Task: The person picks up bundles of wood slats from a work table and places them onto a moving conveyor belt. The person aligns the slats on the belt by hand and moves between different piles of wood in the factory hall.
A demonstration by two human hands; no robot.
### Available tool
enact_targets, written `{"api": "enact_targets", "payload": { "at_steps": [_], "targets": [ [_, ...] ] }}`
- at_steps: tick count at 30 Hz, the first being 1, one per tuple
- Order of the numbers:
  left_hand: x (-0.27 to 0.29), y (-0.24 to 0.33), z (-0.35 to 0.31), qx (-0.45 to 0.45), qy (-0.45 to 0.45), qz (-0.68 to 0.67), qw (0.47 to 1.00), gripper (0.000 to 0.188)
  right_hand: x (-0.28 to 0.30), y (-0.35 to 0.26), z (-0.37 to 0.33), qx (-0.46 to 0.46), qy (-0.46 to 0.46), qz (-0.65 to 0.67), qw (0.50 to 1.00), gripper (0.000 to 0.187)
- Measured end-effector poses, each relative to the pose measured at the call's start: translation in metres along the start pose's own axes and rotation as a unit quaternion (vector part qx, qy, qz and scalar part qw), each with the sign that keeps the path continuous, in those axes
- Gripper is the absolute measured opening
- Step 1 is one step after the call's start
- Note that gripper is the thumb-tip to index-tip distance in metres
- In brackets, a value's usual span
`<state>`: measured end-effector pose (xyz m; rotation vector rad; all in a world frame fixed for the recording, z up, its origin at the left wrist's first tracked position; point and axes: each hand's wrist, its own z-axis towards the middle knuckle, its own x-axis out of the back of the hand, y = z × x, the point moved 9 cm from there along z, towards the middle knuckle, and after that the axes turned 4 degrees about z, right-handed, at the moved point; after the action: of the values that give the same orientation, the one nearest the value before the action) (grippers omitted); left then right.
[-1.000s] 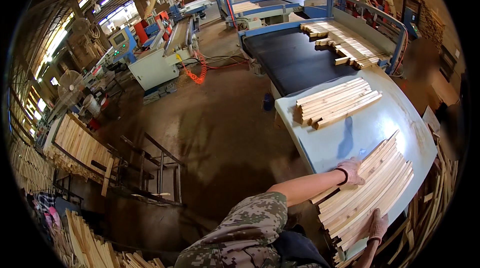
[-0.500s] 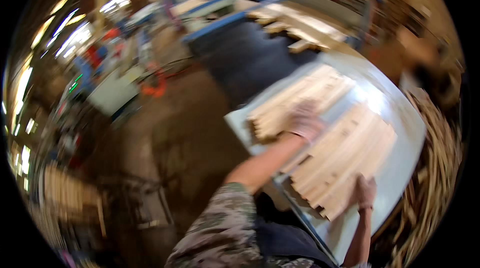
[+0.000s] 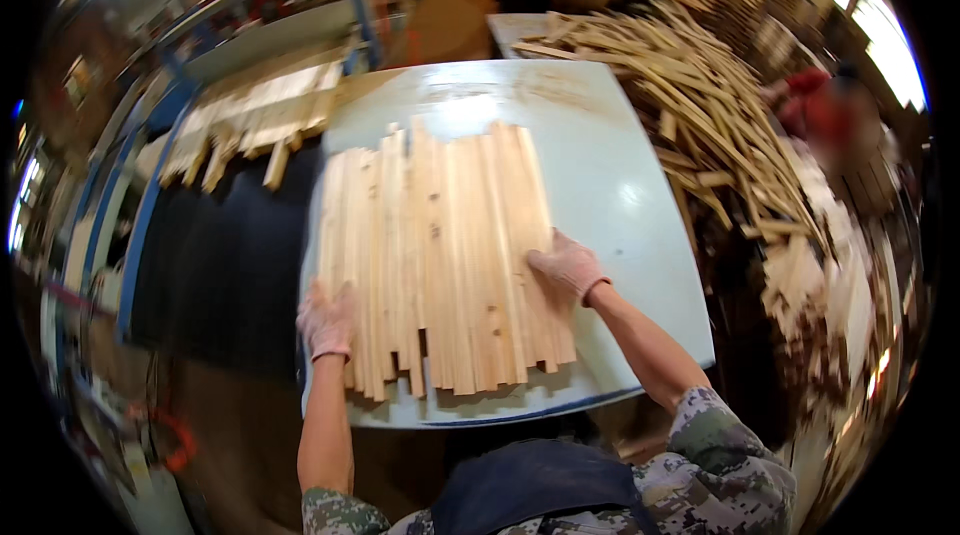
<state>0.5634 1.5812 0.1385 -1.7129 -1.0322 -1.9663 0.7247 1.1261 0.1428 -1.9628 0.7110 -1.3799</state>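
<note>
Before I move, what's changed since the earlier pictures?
The two groups of wooden strips closed into one row; the left hand moved to its left edge. The view swung right. The right hand stays along the right edge; pieces on the black belt look unchanged.

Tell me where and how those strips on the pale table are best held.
Probably by the two outer long sides, squeezed inward from left and right: the strips lie flat, side by side, with uneven ends. The left hand and right hand are at those sides.
</note>
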Motion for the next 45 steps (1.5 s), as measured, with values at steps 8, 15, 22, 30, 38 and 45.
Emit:
{"api": "enact_targets", "payload": {
  "at_steps": [8, 15, 22, 30, 38, 45],
  "targets": [
    [0.034, 0.030, -0.013, -0.172, 0.081, -0.079, 0.979, 0.065, -0.031, 0.036, -0.029, 0.006, -0.009, 0.133, 0.991, 0.095],
    [-0.009, 0.219, -0.108, -0.567, 0.041, -0.279, 0.774, 0.055, 0.006, 0.118, -0.178, 0.040, -0.016, 0.220, 0.975, 0.070],
    [-0.070, 0.431, -0.390, -0.376, -0.408, -0.499, 0.666, 0.057, 0.107, 0.313, -0.406, -0.125, 0.169, 0.489, 0.847, 0.066],
    [-0.158, 0.531, -0.694, -0.431, -0.651, -0.375, 0.500, 0.045, 0.151, 0.497, -0.592, -0.192, 0.366, 0.581, 0.701, 0.066],
    [-0.231, 0.602, -0.804, -0.371, -0.743, -0.296, 0.471, 0.051, 0.195, 0.588, -0.639, -0.200, 0.422, 0.629, 0.622, 0.065],
    [-0.299, 0.719, -0.846, -0.339, -0.756, -0.314, 0.463, 0.052, 0.340, 0.660, -0.664, -0.205, 0.497, 0.574, 0.617, 0.063]
  ]
}}
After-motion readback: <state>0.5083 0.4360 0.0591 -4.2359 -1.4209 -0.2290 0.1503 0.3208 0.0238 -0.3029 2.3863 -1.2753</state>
